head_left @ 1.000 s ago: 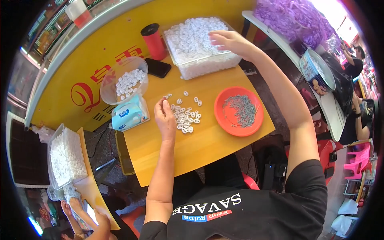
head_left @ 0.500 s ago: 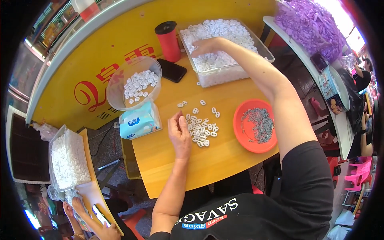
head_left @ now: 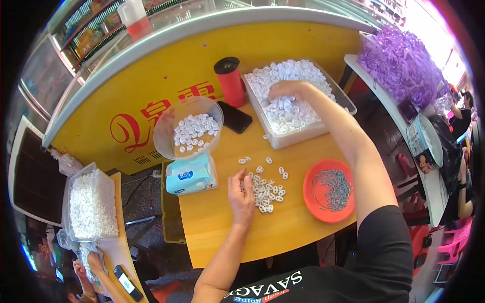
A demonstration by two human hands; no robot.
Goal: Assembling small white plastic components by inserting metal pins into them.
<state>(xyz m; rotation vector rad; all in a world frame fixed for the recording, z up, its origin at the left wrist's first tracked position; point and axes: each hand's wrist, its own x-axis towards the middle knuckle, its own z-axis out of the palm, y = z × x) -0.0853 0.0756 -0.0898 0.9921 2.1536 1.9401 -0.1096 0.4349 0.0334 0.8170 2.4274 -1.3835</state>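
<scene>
My right hand (head_left: 289,90) reaches into a clear plastic bin (head_left: 290,142) heaped with small white plastic pieces (head_left: 298,70). Its fingers bend down among the pieces and are partly hidden, so their grip does not show. On the yellow wooden table (head_left: 217,232), my left hand (head_left: 242,198) rests on its edge, loosely curved, thumb a little apart from the fingers, with nothing visible in it. Close to its right side lies a loose pile of white oval two-hole pieces (head_left: 265,194). Farther right, a red-orange bowl (head_left: 316,209) holds grey metal pins (head_left: 333,189).
A round clear tub (head_left: 164,136) with white pieces stands at left behind a blue tissue pack (head_left: 192,174). A black phone (head_left: 235,117) and red tumbler (head_left: 230,83) sit by the yellow partition (head_left: 126,111). Another person's hands (head_left: 96,265) work at a side table, lower left.
The view has shifted, so the table appears lower and farther right. My right hand has moved deeper among the white pieces in the bin. My left hand stays beside the pile.
</scene>
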